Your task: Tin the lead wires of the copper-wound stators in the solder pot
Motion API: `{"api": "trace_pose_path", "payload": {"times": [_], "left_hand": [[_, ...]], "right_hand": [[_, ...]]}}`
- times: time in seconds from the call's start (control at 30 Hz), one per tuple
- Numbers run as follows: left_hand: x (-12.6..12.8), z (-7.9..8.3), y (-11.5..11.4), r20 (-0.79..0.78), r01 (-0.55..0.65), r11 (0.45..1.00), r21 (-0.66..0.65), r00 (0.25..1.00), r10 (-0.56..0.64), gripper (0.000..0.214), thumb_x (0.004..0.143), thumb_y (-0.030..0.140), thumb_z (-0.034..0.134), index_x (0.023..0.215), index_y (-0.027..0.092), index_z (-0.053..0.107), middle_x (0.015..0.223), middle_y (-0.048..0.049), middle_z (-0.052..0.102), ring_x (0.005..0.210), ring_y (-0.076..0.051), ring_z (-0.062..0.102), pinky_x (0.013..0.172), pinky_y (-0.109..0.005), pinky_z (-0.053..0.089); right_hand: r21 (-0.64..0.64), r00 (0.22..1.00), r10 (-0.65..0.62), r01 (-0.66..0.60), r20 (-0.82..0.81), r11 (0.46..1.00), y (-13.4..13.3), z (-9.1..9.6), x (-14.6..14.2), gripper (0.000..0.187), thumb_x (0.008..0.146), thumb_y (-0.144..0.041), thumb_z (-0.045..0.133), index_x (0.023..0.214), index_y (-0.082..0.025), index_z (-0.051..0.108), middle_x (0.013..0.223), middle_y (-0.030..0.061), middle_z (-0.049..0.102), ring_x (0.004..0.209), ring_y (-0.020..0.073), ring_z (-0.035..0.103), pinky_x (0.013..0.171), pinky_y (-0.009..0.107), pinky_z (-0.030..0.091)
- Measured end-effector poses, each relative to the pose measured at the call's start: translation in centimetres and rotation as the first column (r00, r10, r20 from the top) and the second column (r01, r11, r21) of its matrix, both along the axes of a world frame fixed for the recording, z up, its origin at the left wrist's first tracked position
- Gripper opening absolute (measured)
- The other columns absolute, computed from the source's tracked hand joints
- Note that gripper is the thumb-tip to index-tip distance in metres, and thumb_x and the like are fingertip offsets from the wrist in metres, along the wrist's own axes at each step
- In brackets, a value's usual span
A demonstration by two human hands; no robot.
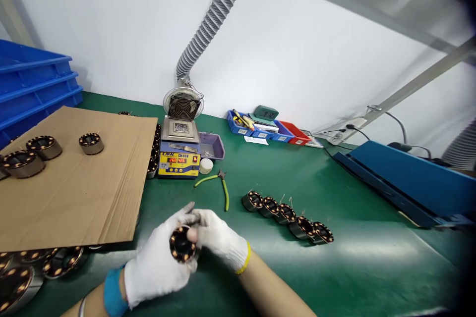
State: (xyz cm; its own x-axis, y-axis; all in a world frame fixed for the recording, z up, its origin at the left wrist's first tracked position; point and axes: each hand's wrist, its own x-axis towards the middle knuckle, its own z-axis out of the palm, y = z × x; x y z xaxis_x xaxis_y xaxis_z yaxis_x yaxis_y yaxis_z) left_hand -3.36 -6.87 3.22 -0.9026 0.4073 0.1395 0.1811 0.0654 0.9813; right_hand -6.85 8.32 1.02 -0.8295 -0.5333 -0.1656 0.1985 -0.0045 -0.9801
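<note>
In white gloves, both my hands meet low in the middle of the head view, over the green table. My left hand (159, 257) is wrapped around a motor stator (182, 244), a dark metal ring with copper windings inside, its open face turned up to me. My right hand (217, 237) is closed at its upper right side, the bare thumb tip pressing on the rim. Whether the right fingers also pinch a wire is hidden. To the right, several more stators (286, 214) stand in a slanting row, thin wires rising from some.
A cardboard sheet (107, 173) with stators on it lies left, over more stators (63, 262). Blue crates (37, 84) are stacked behind. Ahead stand a yellow-blue solder pot (179, 163), green-handled cutters (223, 183) and small bins (293, 131). A blue panel (405, 178) lies right.
</note>
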Motion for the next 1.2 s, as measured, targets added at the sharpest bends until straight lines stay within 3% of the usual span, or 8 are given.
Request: {"api": "trace_pose_path", "payload": {"times": [0.07, 0.13, 0.23, 0.37, 0.5, 0.73, 0.93, 1.2], "left_hand": [[0.0, -0.4, -0.1, -0.024, 0.005, 0.999, -0.052, 1.000, -0.006, 0.078, 0.072, 0.020, 0.061, 0.142, 0.016, 0.024, 0.139, -0.0128, 0.042, 0.123, -0.023, 0.048, 0.105, -0.038, 0.042], [-0.2, -1.1, -0.2, -0.067, -0.200, 0.960, -0.198, 0.980, 0.190, 0.082, 0.074, 0.029, 0.060, 0.145, 0.017, 0.022, 0.139, -0.0111, 0.041, 0.124, -0.025, 0.046, 0.107, -0.043, 0.039], [-0.4, -2.4, -0.2, -0.312, -0.512, 0.754, -0.411, 0.856, 0.411, 0.080, 0.075, 0.041, 0.057, 0.145, 0.017, 0.027, 0.142, -0.0076, 0.039, 0.126, -0.026, 0.045, 0.105, -0.047, 0.039], [0.0, -3.0, -0.2, -0.505, -0.442, 0.697, -0.564, 0.853, 0.132, 0.069, 0.076, 0.035, 0.053, 0.140, 0.012, 0.040, 0.144, -0.0084, 0.035, 0.127, -0.022, 0.044, 0.101, -0.036, 0.045], [0.2, -2.5, -0.4, -0.445, -0.349, 0.605, -0.715, 0.895, -0.010, 0.066, 0.077, 0.034, 0.048, 0.138, 0.012, 0.045, 0.144, -0.0085, 0.034, 0.126, -0.025, 0.045, 0.101, -0.043, 0.044], [0.0, -1.7, -0.8, -0.368, -0.283, 0.604, -0.745, 0.930, -0.018, 0.070, 0.077, 0.037, 0.048, 0.142, 0.012, 0.042, 0.148, -0.0079, 0.028, 0.130, -0.027, 0.039, 0.106, -0.042, 0.038], [0.3, -0.2, -0.6, -0.194, -0.133, 0.587, -0.799, 0.980, -0.042, 0.074, 0.077, 0.038, 0.045, 0.146, 0.014, 0.034, 0.151, -0.0056, 0.021, 0.135, -0.026, 0.031, 0.111, -0.041, 0.030], [0.3, 0.0, -0.5, -0.145, -0.088, 0.563, -0.822, 0.988, -0.057, 0.075, 0.078, 0.040, 0.043, 0.148, 0.015, 0.031, 0.152, -0.0047, 0.019, 0.136, -0.025, 0.029, 0.113, -0.042, 0.027]], "right_hand": [[0.067, 0.996, 0.087, -0.088, 0.017, 0.994, 0.6, 1.4, -0.7, 0.052, 0.059, -0.045, 0.076, 0.092, -0.009, 0.060, 0.086, 0.0093, 0.062, 0.072, 0.0156, 0.058, 0.065, 0.027, 0.046], [0.104, 0.999, 0.036, -0.036, 0.006, 0.994, 0.9, 3.4, -2.2, 0.055, 0.059, -0.040, 0.075, 0.103, -0.010, 0.060, 0.097, 0.0105, 0.063, 0.078, 0.0174, 0.060, 0.066, 0.027, 0.048], [0.235, 0.947, -0.218, 0.273, -0.235, 0.933, 0.8, 7.2, -7.1, 0.060, 0.059, -0.036, 0.073, 0.114, -0.017, 0.059, 0.110, 0.0085, 0.062, 0.089, 0.0201, 0.061, 0.071, 0.029, 0.050], [0.331, 0.615, -0.297, 0.699, -0.731, 0.634, -0.3, 12.5, -15.8, 0.060, 0.062, -0.048, 0.069, 0.116, -0.024, 0.061, 0.104, 0.0012, 0.063, 0.096, 0.0218, 0.059, 0.084, 0.034, 0.048], [0.320, 0.517, -0.235, 0.764, -0.823, 0.560, -2.6, 15.6, -21.7, 0.054, 0.067, -0.041, 0.063, 0.117, -0.021, 0.060, 0.107, 0.0020, 0.063, 0.102, 0.0206, 0.059, 0.088, 0.030, 0.046], [0.419, 0.521, -0.104, 0.775, -0.847, 0.473, -4.8, 15.1, -24.7, 0.061, 0.069, -0.041, 0.060, 0.126, -0.020, 0.055, 0.113, 0.0067, 0.061, 0.107, 0.0274, 0.056, 0.093, 0.037, 0.043], [0.398, 0.528, -0.172, 0.783, -0.832, 0.479, -5.0, 14.2, -24.6, 0.060, 0.067, -0.042, 0.061, 0.123, -0.020, 0.055, 0.110, 0.0042, 0.062, 0.105, 0.0263, 0.057, 0.090, 0.036, 0.045], [0.401, 0.539, -0.190, 0.780, -0.821, 0.479, -5.2, 14.1, -24.1, 0.059, 0.068, -0.040, 0.061, 0.123, -0.021, 0.054, 0.112, 0.0033, 0.061, 0.106, 0.0253, 0.056, 0.092, 0.036, 0.044]]}}
